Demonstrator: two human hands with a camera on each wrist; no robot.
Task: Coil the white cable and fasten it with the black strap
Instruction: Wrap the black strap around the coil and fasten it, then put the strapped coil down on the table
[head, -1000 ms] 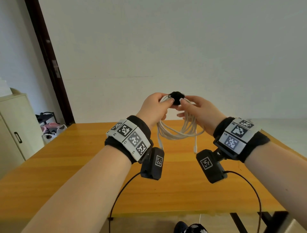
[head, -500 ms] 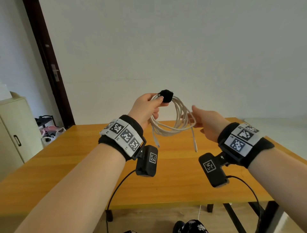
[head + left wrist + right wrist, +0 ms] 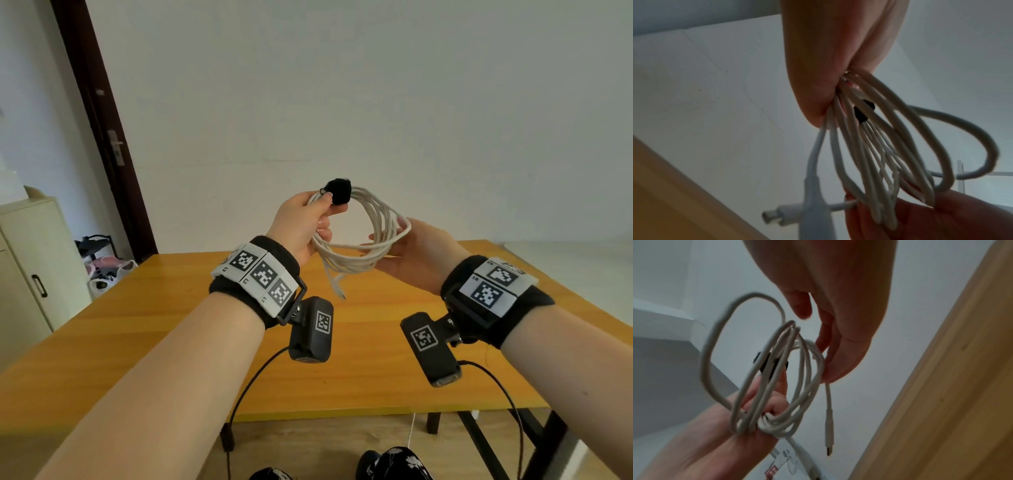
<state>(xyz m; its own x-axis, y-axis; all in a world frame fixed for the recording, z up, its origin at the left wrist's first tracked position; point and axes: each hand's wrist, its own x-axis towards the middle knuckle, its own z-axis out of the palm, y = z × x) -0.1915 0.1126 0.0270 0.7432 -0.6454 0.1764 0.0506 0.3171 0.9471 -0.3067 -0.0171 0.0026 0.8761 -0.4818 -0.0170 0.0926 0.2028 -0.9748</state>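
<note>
The white cable (image 3: pixel 375 233) is wound into a coil of several loops, held in the air above the wooden table (image 3: pixel 137 325). A black strap (image 3: pixel 338 190) is wrapped round the loops at the coil's top. My left hand (image 3: pixel 323 212) grips the bundle just beside the strap, thumb on top. My right hand (image 3: pixel 387 245) lies palm up under the coil's lower right side, fingers straight and touching the loops. One cable plug (image 3: pixel 340 293) dangles below. In the right wrist view the strap (image 3: pixel 772 361) shows behind the loops (image 3: pixel 803 386), and a plug (image 3: pixel 829 441) hangs down.
A pale cabinet (image 3: pixel 30 260) stands at the left, with bags (image 3: pixel 106 270) on the floor beside a dark door frame (image 3: pixel 102 120). Thin black leads from the wrist cameras hang over the table's near edge (image 3: pixel 342 414). A white wall is behind.
My right hand left the strap, dropped away, then came back under the coil's lower right side. My left hand kept its grip and tilted the coil wider open.
</note>
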